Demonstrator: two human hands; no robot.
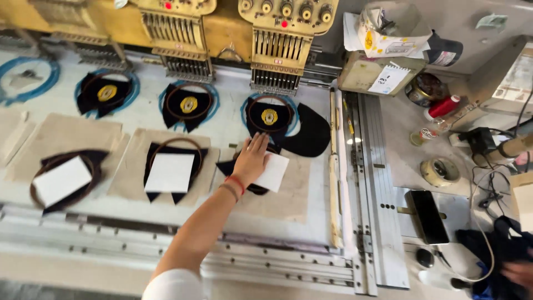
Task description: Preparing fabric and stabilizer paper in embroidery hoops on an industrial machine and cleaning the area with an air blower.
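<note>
a white backing sheet is pressed flat under the left hand, whose fingers are spread and laid open on it, nothing being clenched. the sheet is rectangular, slightly turned, and lies over a dark fabric piece in a hoop on a tan mat, just below the rightmost embroidered black patch with its yellow emblem. a red band and a dark band are worn at the wrist. the right hand is seen only as a blur at the lower right edge, beside dark cloth; whether it is closed or open cannot be told. two similar white sheets are set on hooped dark fabric further left. at the upper right a white and yellow paper package is stacked on a tan box bearing a small white label. a red-capped bottle and a roll of tape are placed on the side table.
</note>
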